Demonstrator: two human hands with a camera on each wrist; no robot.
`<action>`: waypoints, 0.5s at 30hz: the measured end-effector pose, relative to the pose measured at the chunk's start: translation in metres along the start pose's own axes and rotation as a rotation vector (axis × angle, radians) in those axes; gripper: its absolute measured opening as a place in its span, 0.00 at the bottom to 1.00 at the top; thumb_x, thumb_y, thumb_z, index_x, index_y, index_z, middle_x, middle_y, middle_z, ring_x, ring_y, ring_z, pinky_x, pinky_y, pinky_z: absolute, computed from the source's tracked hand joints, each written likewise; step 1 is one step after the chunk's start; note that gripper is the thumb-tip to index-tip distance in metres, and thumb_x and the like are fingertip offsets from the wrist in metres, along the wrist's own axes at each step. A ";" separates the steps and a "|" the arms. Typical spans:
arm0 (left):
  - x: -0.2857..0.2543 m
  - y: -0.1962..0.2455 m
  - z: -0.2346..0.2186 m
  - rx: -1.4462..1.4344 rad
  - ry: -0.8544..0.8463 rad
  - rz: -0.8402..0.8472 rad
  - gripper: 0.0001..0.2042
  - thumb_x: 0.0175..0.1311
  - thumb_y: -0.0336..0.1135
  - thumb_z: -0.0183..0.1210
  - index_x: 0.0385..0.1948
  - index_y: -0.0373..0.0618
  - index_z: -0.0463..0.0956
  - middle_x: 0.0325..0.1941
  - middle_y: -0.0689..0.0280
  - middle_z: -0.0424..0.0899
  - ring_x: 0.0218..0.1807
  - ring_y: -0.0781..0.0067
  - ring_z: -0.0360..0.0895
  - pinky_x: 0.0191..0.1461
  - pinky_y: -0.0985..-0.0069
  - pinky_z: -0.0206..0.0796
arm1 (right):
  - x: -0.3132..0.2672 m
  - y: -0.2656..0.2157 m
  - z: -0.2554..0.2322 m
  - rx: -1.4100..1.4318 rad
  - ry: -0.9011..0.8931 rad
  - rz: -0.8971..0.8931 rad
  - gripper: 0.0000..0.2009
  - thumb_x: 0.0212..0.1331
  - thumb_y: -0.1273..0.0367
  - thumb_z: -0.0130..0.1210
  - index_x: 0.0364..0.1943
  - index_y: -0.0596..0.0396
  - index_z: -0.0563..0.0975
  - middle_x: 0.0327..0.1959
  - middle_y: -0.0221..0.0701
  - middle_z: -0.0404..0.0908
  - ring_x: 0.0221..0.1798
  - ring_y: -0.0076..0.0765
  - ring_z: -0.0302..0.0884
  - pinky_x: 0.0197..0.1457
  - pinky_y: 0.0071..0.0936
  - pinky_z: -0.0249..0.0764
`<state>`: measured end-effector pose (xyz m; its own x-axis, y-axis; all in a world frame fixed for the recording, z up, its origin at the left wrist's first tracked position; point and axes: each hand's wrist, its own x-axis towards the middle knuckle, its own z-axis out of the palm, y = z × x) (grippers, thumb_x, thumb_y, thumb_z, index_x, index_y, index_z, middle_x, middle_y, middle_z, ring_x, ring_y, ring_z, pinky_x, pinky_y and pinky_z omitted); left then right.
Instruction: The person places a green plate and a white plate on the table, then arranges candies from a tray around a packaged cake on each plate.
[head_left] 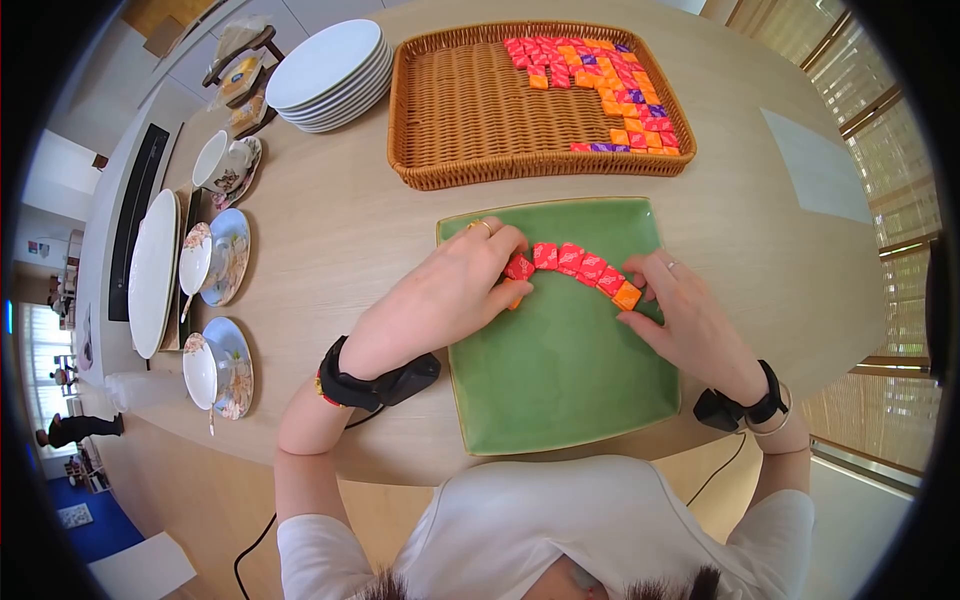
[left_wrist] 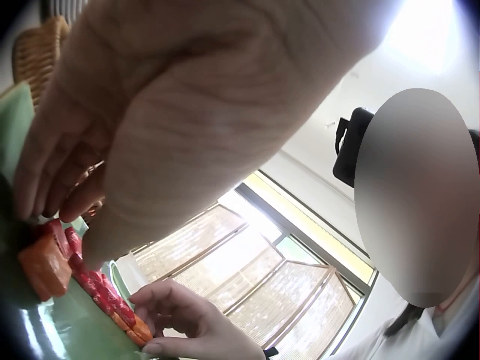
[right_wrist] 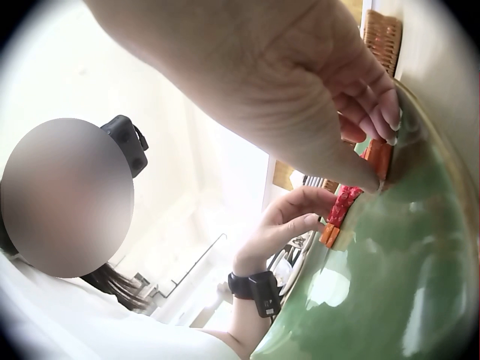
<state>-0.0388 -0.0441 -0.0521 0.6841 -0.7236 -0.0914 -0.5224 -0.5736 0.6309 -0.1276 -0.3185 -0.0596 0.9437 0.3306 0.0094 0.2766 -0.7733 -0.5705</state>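
A curved row of red wrapped square sweets (head_left: pixel 570 258) lies on a square green plate (head_left: pixel 560 390), with orange ones at both ends. My left hand (head_left: pixel 440 290) has its thumb and fingers around a red sweet (head_left: pixel 519 268) at the row's left end. Beside that thumb is an orange sweet (left_wrist: pixel 46 268), larger in the left wrist view. At the other end, my right hand (head_left: pixel 695 320) pinches an orange sweet (head_left: pixel 626 295) between thumb and fingers. The right wrist view shows this orange sweet (right_wrist: pixel 380 159) between the thumb tip and fingertips.
Behind the plate stands a wicker tray (head_left: pixel 450 175) holding many red, orange and purple sweets along its right side. A stack of white plates (head_left: pixel 330 75) is at the back left. Cups and saucers (head_left: pixel 232 258) line the left, beside a large white dish (head_left: pixel 152 275).
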 end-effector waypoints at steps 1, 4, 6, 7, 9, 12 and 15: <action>0.001 -0.001 0.001 -0.013 0.029 0.005 0.14 0.67 0.33 0.61 0.50 0.37 0.72 0.48 0.55 0.78 0.46 0.58 0.81 0.53 0.66 0.74 | 0.000 0.000 0.000 0.000 0.001 0.000 0.20 0.56 0.73 0.64 0.51 0.56 0.69 0.45 0.39 0.73 0.47 0.50 0.74 0.50 0.41 0.73; 0.003 -0.001 0.002 -0.021 0.060 0.028 0.11 0.68 0.30 0.58 0.47 0.35 0.73 0.45 0.54 0.79 0.45 0.57 0.81 0.51 0.65 0.74 | 0.000 0.000 0.000 0.004 0.011 -0.011 0.20 0.56 0.74 0.64 0.50 0.57 0.69 0.45 0.39 0.73 0.47 0.50 0.74 0.49 0.41 0.73; 0.003 -0.001 0.002 -0.018 0.064 0.044 0.10 0.69 0.29 0.57 0.46 0.35 0.73 0.44 0.54 0.80 0.45 0.57 0.81 0.50 0.64 0.74 | -0.001 0.001 0.000 -0.003 0.012 -0.008 0.20 0.56 0.74 0.64 0.50 0.57 0.69 0.45 0.40 0.73 0.47 0.50 0.74 0.49 0.41 0.73; 0.003 -0.001 0.002 -0.009 0.083 0.068 0.10 0.68 0.28 0.57 0.46 0.34 0.73 0.44 0.53 0.80 0.45 0.56 0.81 0.50 0.64 0.73 | -0.001 0.001 0.001 -0.003 0.012 -0.008 0.20 0.56 0.74 0.64 0.50 0.57 0.69 0.45 0.40 0.73 0.47 0.50 0.74 0.49 0.41 0.73; 0.003 -0.001 0.002 -0.001 0.102 0.091 0.09 0.68 0.27 0.56 0.46 0.34 0.73 0.44 0.53 0.80 0.45 0.54 0.81 0.50 0.64 0.73 | 0.000 0.002 0.001 -0.004 0.012 -0.017 0.20 0.56 0.74 0.64 0.50 0.57 0.69 0.45 0.40 0.73 0.47 0.51 0.74 0.48 0.41 0.73; 0.004 -0.001 0.003 -0.009 0.104 0.088 0.10 0.67 0.26 0.56 0.47 0.34 0.73 0.44 0.52 0.81 0.45 0.52 0.81 0.50 0.63 0.73 | -0.001 0.002 0.001 -0.013 0.012 -0.017 0.20 0.56 0.74 0.64 0.50 0.57 0.69 0.44 0.40 0.74 0.47 0.51 0.74 0.48 0.41 0.73; 0.003 -0.001 0.003 -0.046 0.114 0.072 0.10 0.67 0.26 0.55 0.47 0.34 0.73 0.44 0.52 0.81 0.46 0.50 0.80 0.50 0.62 0.72 | -0.001 0.001 0.001 -0.005 0.015 -0.024 0.20 0.56 0.74 0.64 0.51 0.57 0.69 0.44 0.40 0.74 0.47 0.51 0.75 0.48 0.41 0.73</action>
<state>-0.0376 -0.0468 -0.0555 0.7005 -0.7124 0.0415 -0.5499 -0.5018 0.6677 -0.1284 -0.3195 -0.0609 0.9394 0.3410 0.0351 0.2999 -0.7679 -0.5660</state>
